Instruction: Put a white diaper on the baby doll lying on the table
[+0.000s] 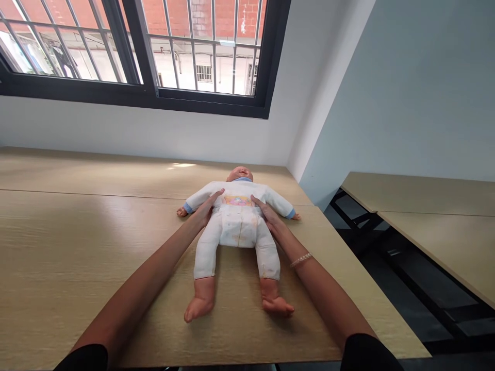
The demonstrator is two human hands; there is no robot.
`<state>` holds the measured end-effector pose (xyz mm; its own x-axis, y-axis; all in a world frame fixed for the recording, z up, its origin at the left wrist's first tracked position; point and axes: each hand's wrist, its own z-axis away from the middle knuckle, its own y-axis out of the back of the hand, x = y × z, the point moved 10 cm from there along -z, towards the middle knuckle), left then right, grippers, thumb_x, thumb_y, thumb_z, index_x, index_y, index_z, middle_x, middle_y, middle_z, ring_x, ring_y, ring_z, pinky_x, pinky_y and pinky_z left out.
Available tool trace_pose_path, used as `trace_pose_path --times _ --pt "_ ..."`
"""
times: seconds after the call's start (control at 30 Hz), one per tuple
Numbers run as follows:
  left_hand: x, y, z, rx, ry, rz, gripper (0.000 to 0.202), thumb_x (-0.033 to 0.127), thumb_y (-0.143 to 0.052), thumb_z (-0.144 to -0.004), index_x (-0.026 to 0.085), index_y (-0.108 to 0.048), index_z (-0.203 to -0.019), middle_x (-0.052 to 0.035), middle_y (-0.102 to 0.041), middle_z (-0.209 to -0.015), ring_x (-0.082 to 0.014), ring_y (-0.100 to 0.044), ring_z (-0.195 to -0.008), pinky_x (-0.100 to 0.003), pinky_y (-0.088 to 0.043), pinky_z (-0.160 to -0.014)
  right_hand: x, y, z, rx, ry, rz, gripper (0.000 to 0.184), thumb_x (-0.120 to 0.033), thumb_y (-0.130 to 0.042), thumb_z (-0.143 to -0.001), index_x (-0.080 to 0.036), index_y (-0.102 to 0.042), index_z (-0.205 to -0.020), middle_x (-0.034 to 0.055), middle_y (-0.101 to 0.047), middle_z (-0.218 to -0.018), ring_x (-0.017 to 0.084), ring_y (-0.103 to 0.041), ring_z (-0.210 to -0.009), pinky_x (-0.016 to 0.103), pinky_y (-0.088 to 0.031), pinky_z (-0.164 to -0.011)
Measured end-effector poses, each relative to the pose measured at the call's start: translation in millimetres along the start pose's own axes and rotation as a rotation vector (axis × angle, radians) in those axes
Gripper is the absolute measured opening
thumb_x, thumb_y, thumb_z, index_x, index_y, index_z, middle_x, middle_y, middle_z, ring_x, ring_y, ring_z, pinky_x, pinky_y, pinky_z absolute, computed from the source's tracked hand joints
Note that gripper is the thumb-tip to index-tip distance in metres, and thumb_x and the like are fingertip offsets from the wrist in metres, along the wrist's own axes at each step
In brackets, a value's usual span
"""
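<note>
Your left hand [204, 208] and right hand [266, 215] rest on the baby doll [235, 226], so its torso lies directly beneath them and its outstretched arms just beyond. Outside each hand, the desk [77, 247] gives room to pass: wide on your left, narrower on your right, where the edge drops to a dark gap [402, 278] before a second desk [436, 193]. Ahead, past the doll's head, a white wall [154, 134] blocks your reach.

One baby doll [235, 221], two hands [204, 208], one beaded bracelet [300, 260], one window [149, 51].
</note>
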<state>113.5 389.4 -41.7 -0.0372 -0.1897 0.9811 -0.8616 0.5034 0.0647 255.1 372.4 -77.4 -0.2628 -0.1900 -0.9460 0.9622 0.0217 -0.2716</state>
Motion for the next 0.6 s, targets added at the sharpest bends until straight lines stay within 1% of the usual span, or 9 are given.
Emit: trace_pose_path --times 0.07,0.1,0.17,0.23,0.33,0.4,0.43,0.5,0.6 --pt "-7 2.2 1 0.037 0.130 0.238 0.051 0.052 -0.036 -0.098 0.008 -0.061 -0.096 -0.0061 -0.072 -0.088 -0.0215 -0.072 -0.088 -0.031 -0.057 -0.080 -11 -3 1 -0.007 0.049 -0.042 0.054 -0.058 -0.065 -0.084 -0.012 -0.060 -0.113 0.0064 -0.071 -0.086 0.022 -0.070 -0.089 0.029 -0.057 -0.087" --pt "-7 4.6 2 0.074 0.163 0.323 0.047 0.053 -0.046 -0.095 0.009 -0.062 -0.098 -0.0068 -0.073 -0.088 -0.0228 -0.072 -0.088 -0.032 -0.058 -0.081 -16 -5 1 -0.024 0.070 -0.069 0.054 -0.056 -0.067 -0.084 -0.012 -0.059 -0.115 0.0068 -0.072 -0.089 0.022 -0.070 -0.092 0.030 -0.057 -0.089" --pt "-1 7.6 1 0.128 0.190 0.446 0.044 0.053 -0.064 -0.085 0.012 -0.063 -0.102 -0.0094 -0.074 -0.090 -0.0256 -0.072 -0.089 -0.034 -0.059 -0.085 -27 -10 2 -0.065 0.110 -0.117 0.054 -0.049 -0.070 -0.083 -0.012 -0.057 -0.120 0.0080 -0.071 -0.097 0.024 -0.069 -0.097 0.033 -0.057 -0.092" --pt "15 5.5 1 0.113 0.167 0.505 0.050 0.054 -0.072 -0.079 0.014 -0.063 -0.108 -0.0116 -0.074 -0.094 -0.0281 -0.071 -0.094 -0.038 -0.059 -0.090 -41 -14 7 -0.095 0.154 -0.167 0.055 -0.042 -0.073 -0.082 -0.014 -0.055 -0.124 0.0090 -0.071 -0.103 0.026 -0.067 -0.102 0.038 -0.057 -0.094" --pt "57 1.4 6 0.052 0.051 0.464 0.064 0.067 -0.069 -0.077 0.015 -0.062 -0.114 -0.0131 -0.073 -0.098 -0.0326 -0.068 -0.104 -0.043 -0.057 -0.095 -75 -25 27 -0.161 0.260 -0.199 0.058 -0.036 -0.074 -0.082 -0.017 -0.051 -0.131 0.0093 -0.068 -0.112 0.027 -0.064 -0.111 0.041 -0.056 -0.098" --pt "93 -0.1 18 0.037 -0.054 0.366 0.074 0.071 -0.071 -0.071 0.014 -0.062 -0.117 -0.0139 -0.073 -0.099 -0.0362 -0.066 -0.107 -0.045 -0.057 -0.094 -101 -35 50 -0.212 0.328 -0.184 0.058 -0.037 -0.073 -0.084 -0.020 -0.050 -0.134 0.0086 -0.067 -0.114 0.027 -0.061 -0.116 0.042 -0.055 -0.100" --pt "112 -2.4 27 0.027 -0.104 0.300 0.076 0.069 -0.075 -0.068 0.014 -0.062 -0.118 -0.0136 -0.072 -0.099 -0.0374 -0.065 -0.109 -0.045 -0.056 -0.095 -113 -40 64 -0.233 0.358 -0.175 0.058 -0.040 -0.072 -0.084 -0.021 -0.050 -0.134 0.0082 -0.067 -0.115 0.028 -0.060 -0.118 0.043 -0.055 -0.099" --pt "149 -12.4 49 -0.018 -0.201 0.147 0.075 0.058 -0.083 -0.066 0.015 -0.060 -0.124 -0.0115 -0.071 -0.106 -0.0375 -0.062 -0.114 -0.045 -0.055 -0.097 -131 -50 94 -0.249 0.388 -0.145 0.057 -0.045 -0.071 -0.085 -0.021 -0.051 -0.133 0.0084 -0.066 -0.115 0.030 -0.058 -0.120 0.044 -0.056 -0.099" --pt "185 -35.4 84 -0.096 -0.239 -0.057 0.066 0.051 -0.083 -0.068 0.018 -0.062 -0.122 -0.0095 -0.069 -0.114 -0.0357 -0.062 -0.115 -0.043 -0.059 -0.091 -145 -54 148 -0.185 0.440 -0.076 0.060 -0.052 -0.072 -0.083 -0.025 -0.053 -0.133 0.0080 -0.064 -0.118 0.033 -0.056 -0.123 0.046 -0.057 -0.097"
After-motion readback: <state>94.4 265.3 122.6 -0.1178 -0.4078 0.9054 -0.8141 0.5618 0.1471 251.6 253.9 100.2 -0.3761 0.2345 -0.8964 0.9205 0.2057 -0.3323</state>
